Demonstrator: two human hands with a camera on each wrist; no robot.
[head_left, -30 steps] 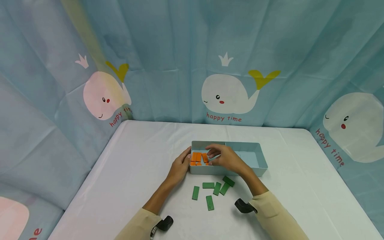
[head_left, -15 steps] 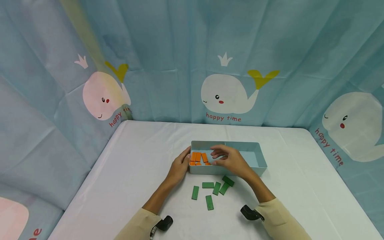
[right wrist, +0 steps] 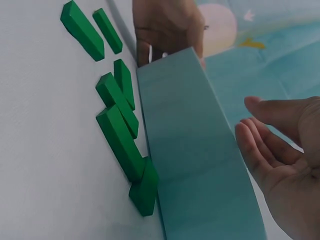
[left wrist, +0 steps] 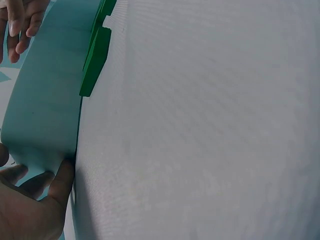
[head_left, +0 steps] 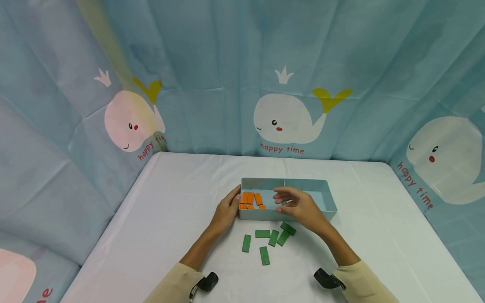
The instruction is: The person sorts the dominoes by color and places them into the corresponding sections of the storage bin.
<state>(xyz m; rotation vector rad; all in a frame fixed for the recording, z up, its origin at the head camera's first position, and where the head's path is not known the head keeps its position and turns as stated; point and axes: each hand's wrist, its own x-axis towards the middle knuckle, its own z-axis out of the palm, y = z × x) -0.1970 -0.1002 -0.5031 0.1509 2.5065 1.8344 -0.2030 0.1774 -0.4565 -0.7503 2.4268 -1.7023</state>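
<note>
A light blue-green box (head_left: 265,214) with two compartments stands on the table. My left hand (head_left: 225,212) holds its left end, thumb at the rim and fingertips against the end wall (left wrist: 37,155). Several orange blocks (head_left: 251,198) lie in the left compartment, close to that hand. My right hand (head_left: 301,206) hovers over the middle of the box, fingers loosely bent and thumb apart. The right wrist view shows nothing between that right hand's (right wrist: 285,140) fingers. In front of the box lie several green rectangular blocks (head_left: 264,256), one partly resting on another (head_left: 288,228).
A white cloth covers the table (head_left: 182,202). Behind and beside it hangs a blue curtain (head_left: 212,84) with printed whales. A black wrist camera (head_left: 326,278) sits at the right sleeve and another camera (head_left: 208,282) at the left.
My right hand has drawn back to the right, away from the orange blocks towards the middle of the box. The left hand, box and green blocks stay where they were.
</note>
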